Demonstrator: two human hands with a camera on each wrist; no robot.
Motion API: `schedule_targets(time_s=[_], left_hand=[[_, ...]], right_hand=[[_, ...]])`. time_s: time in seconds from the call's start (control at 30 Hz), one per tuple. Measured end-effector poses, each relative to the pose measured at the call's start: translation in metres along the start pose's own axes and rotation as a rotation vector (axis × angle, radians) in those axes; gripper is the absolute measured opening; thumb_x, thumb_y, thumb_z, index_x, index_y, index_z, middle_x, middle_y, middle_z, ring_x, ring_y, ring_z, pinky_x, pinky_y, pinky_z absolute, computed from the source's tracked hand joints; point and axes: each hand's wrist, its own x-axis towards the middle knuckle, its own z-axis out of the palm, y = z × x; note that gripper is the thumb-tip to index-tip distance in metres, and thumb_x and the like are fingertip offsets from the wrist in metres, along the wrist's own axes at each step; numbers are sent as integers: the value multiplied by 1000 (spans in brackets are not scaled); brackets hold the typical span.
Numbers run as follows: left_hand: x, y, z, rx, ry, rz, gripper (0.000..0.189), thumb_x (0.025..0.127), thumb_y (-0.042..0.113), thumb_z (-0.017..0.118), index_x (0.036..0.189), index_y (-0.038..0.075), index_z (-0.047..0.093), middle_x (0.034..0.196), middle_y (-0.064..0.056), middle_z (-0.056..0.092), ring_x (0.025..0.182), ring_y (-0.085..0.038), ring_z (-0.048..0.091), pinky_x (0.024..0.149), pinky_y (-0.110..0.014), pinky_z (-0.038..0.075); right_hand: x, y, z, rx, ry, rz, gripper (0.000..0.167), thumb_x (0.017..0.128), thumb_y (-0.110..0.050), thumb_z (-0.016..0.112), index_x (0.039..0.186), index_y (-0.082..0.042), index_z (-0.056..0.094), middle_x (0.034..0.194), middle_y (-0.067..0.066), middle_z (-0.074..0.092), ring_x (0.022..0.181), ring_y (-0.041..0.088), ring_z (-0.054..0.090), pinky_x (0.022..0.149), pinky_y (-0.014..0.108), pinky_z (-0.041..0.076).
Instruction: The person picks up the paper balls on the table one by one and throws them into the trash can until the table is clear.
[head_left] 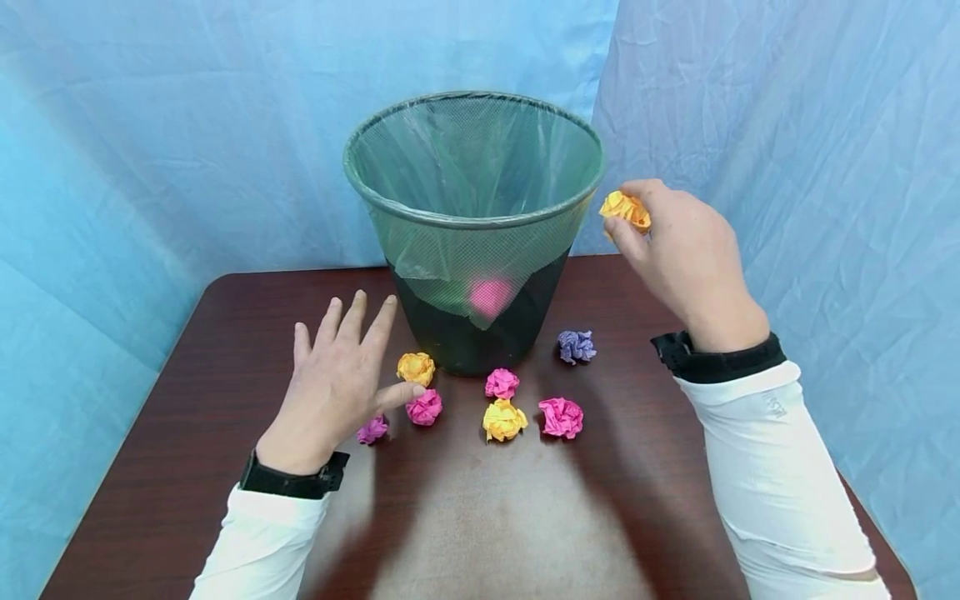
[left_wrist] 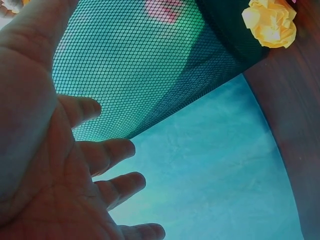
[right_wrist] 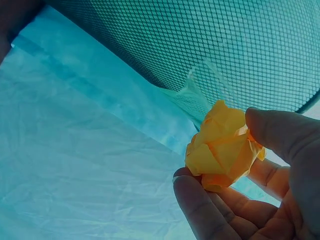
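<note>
**Orange paper ball [head_left: 627, 213] pinched beside the mesh bin [head_left: 474, 222]**

The right hand [head_left: 690, 254] pinches the crumpled ball between thumb and fingers, in the air just outside the rim, on the right. It should be very light, a little springy and not slippery; a hard squeeze would flatten it but hardly break it, so a gentle hold across its widest part, thumb opposite fingertips, ought to be enough. Its surface is all creases and small facets, with loose corners sticking out.

The left hand [head_left: 330, 392] holds nothing, its fingers spread wide in front of the bin's left side. Whether its thumb touches the magenta ball [head_left: 424, 407] I cannot tell.

The bin is round and narrows toward its base; a thin, wrinkled plastic liner [head_left: 480, 158] folds over the rim and hangs outside. A pink ball [head_left: 491, 297] shows through the mesh. On the smooth, dark brown table [head_left: 480, 525] lie other crumpled balls, among them a purple ball [head_left: 576, 347] and a yellow ball [head_left: 505, 420].
</note>
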Motion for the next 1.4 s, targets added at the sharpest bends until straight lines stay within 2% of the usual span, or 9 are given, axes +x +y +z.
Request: schedule_targets(time_s=[0.2,0.47,0.9,1.13,1.4], left_hand=[[1,0,-3,2,-5,-6,118,76,68,83,167,17,27,168,-26,27,154,-54,21,113,-84,17],[2,0,-6,-5,-8,-5,118,77,67,83,167,17,26,169,-25,26,154,-54,21,113,-84,16],[2,0,-6,-3,-1,-9,117,77,67,83,167,17,27,169,-26,27,154,-54,22,112,-84,17],[2,0,-5,-9,-5,-17,118,77,67,83,167,17,27,169,-26,26,154,-54,22,113,-85,16],[3,-1,-4,-9,-14,-22,118,77,67,83,167,17,27,169,-26,26,154,-54,21,113,-85,16]], right_hand=[[5,-1,-7,4,14,-2,44,104,-32,62,141,-7,62,113,21,73,89,38,65,70,56,52],[11,-4,-17,-18,67,-32,47,104,-33,62,142,-5,61,112,22,73,84,37,63,64,47,47],[21,-14,-36,17,152,-46,49,106,-34,60,145,-5,59,120,23,72,91,37,66,71,45,46],[26,-26,-37,23,202,-105,47,106,-35,59,144,-7,61,120,19,73,91,34,65,72,45,46],[31,-40,-33,31,194,-155,49,106,-36,59,146,-6,59,122,18,72,90,33,62,72,44,47]])
